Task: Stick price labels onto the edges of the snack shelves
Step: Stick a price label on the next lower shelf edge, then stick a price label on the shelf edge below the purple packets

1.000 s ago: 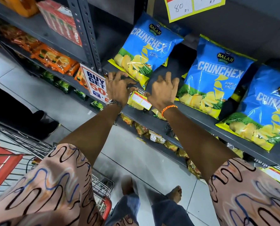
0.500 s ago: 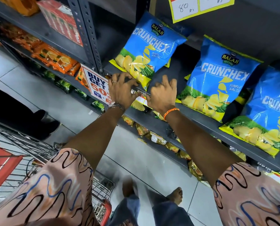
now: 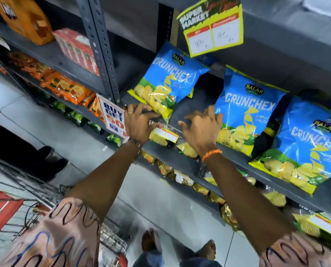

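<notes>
Both arms stretched up to the front edge of the grey shelf (image 3: pixel 182 162). Left hand (image 3: pixel 139 124) bent over that edge, fingers curled down onto the lip just below the lowest corner of the leftmost blue Crunchex bag (image 3: pixel 168 81), thumb side pressing the left end of the price label (image 3: pixel 166 134). Label small, yellow-bordered with white panels, lying along the shelf edge between the two hands, its right end tilted slightly downward. Right hand (image 3: pixel 201 130) loosely spread, fingers half curled and apart, hovering just right of the label; contact with it or with the shelf hard to judge through motion blur, possibly a fingertip only. Nothing gripped in that hand. Orange band on the right wrist, ring on a left finger.

Two more Crunchex bags (image 3: pixel 247 108) standing to the right on the same shelf. Larger yellow price card (image 3: pixel 212 27) hanging from the shelf above. White "BUY GET" sign (image 3: pixel 113 116) fixed to the upright just left of the left hand. Red shopping cart (image 3: pixel 0 205) at lower left.
</notes>
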A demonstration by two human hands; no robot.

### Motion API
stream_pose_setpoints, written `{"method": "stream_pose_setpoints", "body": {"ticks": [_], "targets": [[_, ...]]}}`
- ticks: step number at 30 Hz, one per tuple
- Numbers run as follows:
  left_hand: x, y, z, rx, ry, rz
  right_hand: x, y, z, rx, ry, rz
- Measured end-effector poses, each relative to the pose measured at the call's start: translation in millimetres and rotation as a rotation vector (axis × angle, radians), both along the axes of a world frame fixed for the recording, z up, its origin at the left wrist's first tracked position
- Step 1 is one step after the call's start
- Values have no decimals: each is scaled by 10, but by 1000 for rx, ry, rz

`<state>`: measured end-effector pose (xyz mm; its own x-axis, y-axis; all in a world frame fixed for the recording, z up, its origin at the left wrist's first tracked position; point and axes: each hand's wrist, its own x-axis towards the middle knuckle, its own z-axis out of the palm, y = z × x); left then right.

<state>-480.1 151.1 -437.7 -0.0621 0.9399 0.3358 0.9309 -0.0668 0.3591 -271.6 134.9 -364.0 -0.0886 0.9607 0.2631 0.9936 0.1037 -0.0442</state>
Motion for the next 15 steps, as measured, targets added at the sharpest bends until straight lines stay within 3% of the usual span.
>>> {"method": "stream_pose_setpoints", "body": {"ticks": [4, 8, 10, 12, 15], "targets": [[-67, -555, -96, 231, -122, -3, 66, -666, 175, 154, 235, -90], [1, -542, 334, 411, -363, 120, 67, -788, 776, 513, 440, -61], [95, -313, 785, 404, -585, 164, 45, -647, 1223, 681, 486, -33], [216, -76, 1272, 372, -920, 100, 35, -484, 1693, 794, 526, -10], [414, 176, 1857, 254, -1275, -47, 93, -245, 2301, 760, 543, 2]]}}
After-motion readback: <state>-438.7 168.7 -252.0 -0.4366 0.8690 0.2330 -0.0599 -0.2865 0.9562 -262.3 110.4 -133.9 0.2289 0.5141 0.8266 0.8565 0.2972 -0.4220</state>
